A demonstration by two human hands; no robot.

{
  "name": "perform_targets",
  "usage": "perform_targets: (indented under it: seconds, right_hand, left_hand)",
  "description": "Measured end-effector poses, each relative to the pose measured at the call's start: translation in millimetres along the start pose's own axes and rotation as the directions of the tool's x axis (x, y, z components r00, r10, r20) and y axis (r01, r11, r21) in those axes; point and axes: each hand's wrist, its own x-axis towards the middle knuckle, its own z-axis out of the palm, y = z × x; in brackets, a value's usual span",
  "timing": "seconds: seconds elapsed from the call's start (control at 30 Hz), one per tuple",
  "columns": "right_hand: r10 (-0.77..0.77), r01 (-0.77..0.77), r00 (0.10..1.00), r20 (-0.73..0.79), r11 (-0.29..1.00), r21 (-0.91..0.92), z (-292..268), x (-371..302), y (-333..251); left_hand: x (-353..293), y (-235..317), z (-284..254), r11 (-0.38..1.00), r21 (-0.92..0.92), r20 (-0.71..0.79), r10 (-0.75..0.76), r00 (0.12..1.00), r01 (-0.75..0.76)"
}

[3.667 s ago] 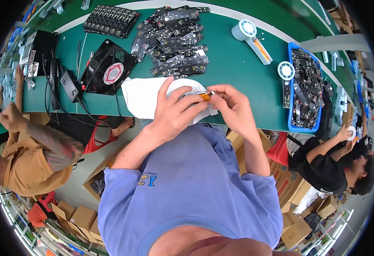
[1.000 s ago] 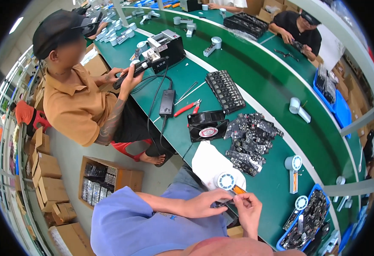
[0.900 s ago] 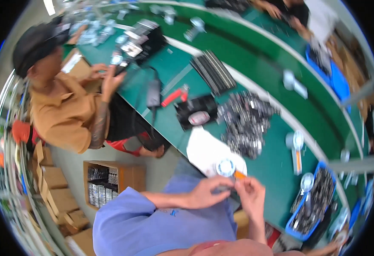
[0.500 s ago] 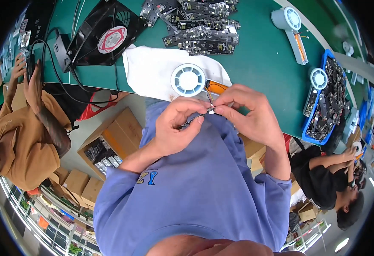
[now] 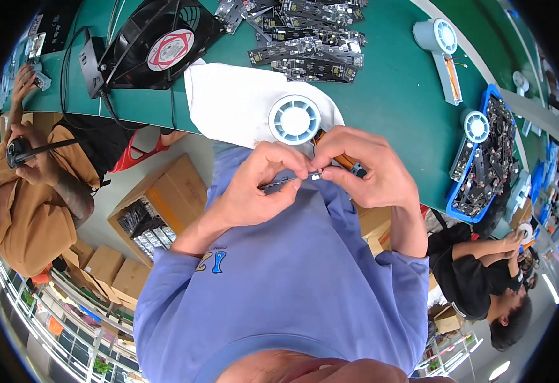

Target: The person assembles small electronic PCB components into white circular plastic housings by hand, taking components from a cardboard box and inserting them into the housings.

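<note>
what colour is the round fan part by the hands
Pale blue-white round fan part, clearest in the head view.

brown cartons [image 5: 164,198] on the floor at left; round red-white label [image 5: 170,50] on the black fan.

— What are we working on here?

— A green bench [image 5: 388,83]. Let's take the white cloth [image 5: 235,105] as our marker; it lies flat at the bench's near edge.

— And on the cloth?

— A round pale blue fan [image 5: 294,119] sits on its right part.

— What do we have to its left?

— A black square fan [image 5: 158,41] with a red and white hub, its cable running off leftward.

— Beyond it?

— A heap of dark circuit boards [image 5: 305,38], just past the cloth's far edge.

— To the right?

— Well apart, another pale blue fan with a handle [image 5: 442,45], then a blue tray [image 5: 453,203] filled with more boards.
</note>
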Motion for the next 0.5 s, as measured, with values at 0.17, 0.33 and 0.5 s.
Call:
perform_targets:
  seconds: [0.17, 0.33, 0.5]
  right_hand:
    - [0.006, -0.006, 1.000, -0.009, 1.000, -0.007, 4.2, 0.0, 2.8]
    - [-0.049, 0.049, 0.994, -0.100, 0.999, -0.007, 12.4, -4.6, 4.8]
    - [-0.067, 0.065, 0.995, -0.077, 0.998, -0.023, 12.7, -6.5, 6.0]
  left_hand:
    - [2.8, 7.7, -5.8, 0.999, 0.019, 0.037, -0.049, 0.998, 0.048]
    - [-0.3, 4.6, -7.3, 0.999, 0.016, 0.062, -0.039, 0.997, 0.038]
    - [-2.9, 5.5, -9.4, 0.997, 0.026, 0.072, -0.076, 0.994, 0.074]
